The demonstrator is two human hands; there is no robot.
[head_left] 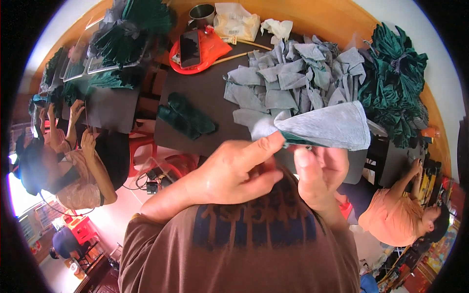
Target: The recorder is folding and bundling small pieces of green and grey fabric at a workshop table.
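Observation:
A pale grey tapered cloth piece (327, 128) with a green edge showing at its narrow end is held up in front of my chest. My left hand (239, 168) pinches that green edge, its index finger stretched along it and the other fingers curled. From below, my right hand (321, 171) grips the same cloth piece, thumb and fingers bent at its lower edge. Behind it lies a heap of similar grey cloth pieces (293, 73) on the dark table (222, 115). Two dark green velvety pieces (185, 116) lie together to the left, apart from my hands.
A red plate (215, 51) bears a phone (190, 49); beside it are chopsticks, a metal cup (202, 14) and a tissue pack (236, 20). Bundled green cloth (395, 78) stands at the right, more at the far left. People sit on both sides.

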